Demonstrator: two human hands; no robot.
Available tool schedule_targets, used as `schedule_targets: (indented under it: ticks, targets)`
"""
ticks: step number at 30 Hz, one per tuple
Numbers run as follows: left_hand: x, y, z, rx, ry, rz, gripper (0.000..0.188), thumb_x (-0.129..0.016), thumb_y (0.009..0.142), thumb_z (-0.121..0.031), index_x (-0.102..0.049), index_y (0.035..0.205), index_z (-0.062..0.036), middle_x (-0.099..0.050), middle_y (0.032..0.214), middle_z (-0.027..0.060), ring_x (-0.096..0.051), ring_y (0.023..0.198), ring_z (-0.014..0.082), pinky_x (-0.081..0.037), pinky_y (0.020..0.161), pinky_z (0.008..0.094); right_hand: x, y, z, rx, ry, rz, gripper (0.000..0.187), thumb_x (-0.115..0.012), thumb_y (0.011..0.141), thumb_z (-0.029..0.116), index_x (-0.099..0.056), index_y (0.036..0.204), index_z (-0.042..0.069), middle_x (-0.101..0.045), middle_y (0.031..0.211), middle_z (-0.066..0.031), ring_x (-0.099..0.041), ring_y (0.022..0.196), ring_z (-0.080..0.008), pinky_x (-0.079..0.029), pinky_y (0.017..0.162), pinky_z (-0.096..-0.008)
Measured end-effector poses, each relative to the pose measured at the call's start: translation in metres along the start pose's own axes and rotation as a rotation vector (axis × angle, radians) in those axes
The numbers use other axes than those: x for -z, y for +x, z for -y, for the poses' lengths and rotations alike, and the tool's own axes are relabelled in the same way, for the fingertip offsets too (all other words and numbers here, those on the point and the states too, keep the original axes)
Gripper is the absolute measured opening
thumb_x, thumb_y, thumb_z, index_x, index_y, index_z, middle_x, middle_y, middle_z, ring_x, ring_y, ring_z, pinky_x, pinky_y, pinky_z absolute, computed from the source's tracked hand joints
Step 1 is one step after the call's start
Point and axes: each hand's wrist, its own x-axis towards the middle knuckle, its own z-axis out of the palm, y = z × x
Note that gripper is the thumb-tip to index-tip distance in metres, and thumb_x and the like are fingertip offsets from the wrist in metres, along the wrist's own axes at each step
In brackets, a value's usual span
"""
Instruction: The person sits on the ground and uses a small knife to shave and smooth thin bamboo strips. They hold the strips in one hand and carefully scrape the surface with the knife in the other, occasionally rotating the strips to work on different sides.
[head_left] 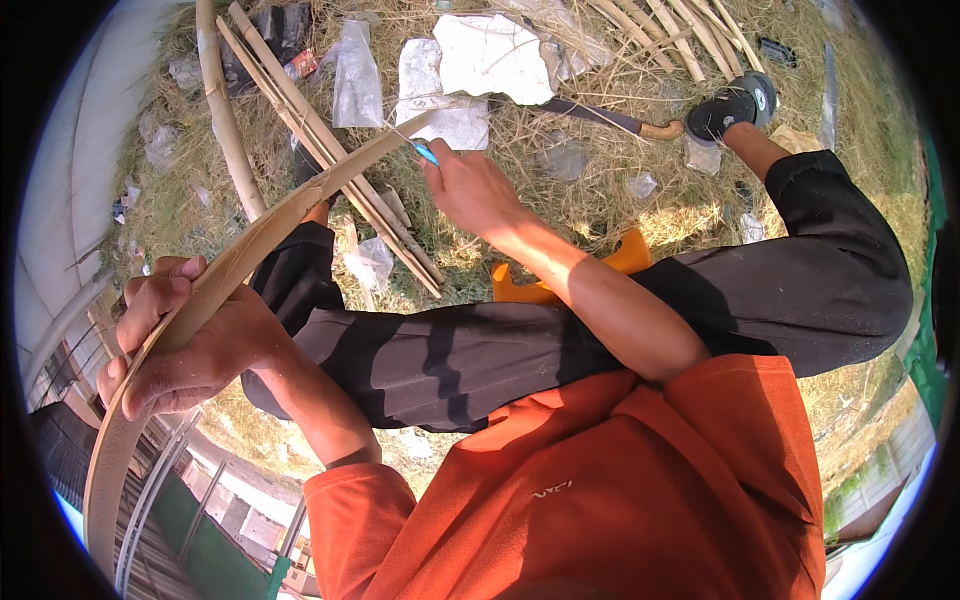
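A long, pale strip of split bamboo (290, 210) runs from the lower left up to the white stones in front of me. My left hand (205, 340) is wrapped round its near part, thumb and fingers closed on it. Close to the strip's far end, my right hand (470, 190) is closed round a small, slim blue tool (425, 152). The tool's thin tip points toward the strip; its kind is mostly hidden by my fingers. A white stone block (490, 58) and a second pale block (445, 120) lie just beyond that end.
A dark-bladed machete (600, 116) with a wooden handle lies right of the stones. Bamboo poles (230, 120) and split lengths (330, 150) lie at left, more strips (690, 35) at far right. An orange plastic object (630, 255) shows beneath my legs. Dry grass (600, 190) and plastic scraps surround them.
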Motion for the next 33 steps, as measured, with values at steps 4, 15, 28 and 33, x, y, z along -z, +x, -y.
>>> schedule_targets:
  ticks: [4,15,28,33]
  targets:
    - [0.001,0.002,0.001,-0.036,0.018,0.035,0.052,-0.015,0.099,-0.06,-0.038,0.111,-0.0149,-0.05,0.061,0.008,-0.045,0.051,0.0188,-0.048,0.049,0.0344,-0.001,-0.002,0.006,-0.093,0.049,0.045,0.027,-0.044,0.1,0.022,-0.054,0.112,-0.001,-0.06,0.062,-0.0244,-0.064,0.062,-0.0422,-0.048,0.059,-0.0528]
    - [0.004,0.001,0.005,-0.027,-0.082,0.054,0.052,-0.02,0.098,-0.062,-0.038,0.11,-0.0148,-0.05,0.062,0.008,-0.044,0.052,0.0179,-0.045,0.05,0.0358,-0.023,0.029,-0.061,-0.065,-0.204,0.004,0.029,-0.044,0.1,0.026,-0.054,0.111,0.001,-0.064,0.075,-0.0271,-0.065,0.075,-0.0468,-0.052,0.067,-0.0546]
    - [0.029,0.0,0.006,-0.024,0.016,0.011,0.053,-0.014,0.099,-0.06,-0.039,0.112,-0.0149,-0.048,0.063,0.0087,-0.043,0.054,0.0186,-0.044,0.049,0.036,-0.012,0.036,-0.07,-0.203,-0.309,0.084,0.037,-0.038,0.101,0.029,-0.056,0.111,-0.002,-0.067,0.087,-0.0248,-0.066,0.086,-0.0432,-0.053,0.078,-0.0511]
    - [0.019,-0.003,0.008,-0.004,0.179,0.0,0.052,-0.016,0.098,-0.062,-0.036,0.109,-0.016,-0.047,0.062,0.0063,-0.043,0.054,0.0179,-0.044,0.049,0.0342,-0.002,0.015,-0.014,-0.174,0.073,0.101,0.042,-0.034,0.103,0.036,-0.052,0.109,-0.002,-0.061,0.068,-0.0242,-0.062,0.07,-0.0428,-0.048,0.067,-0.0539]
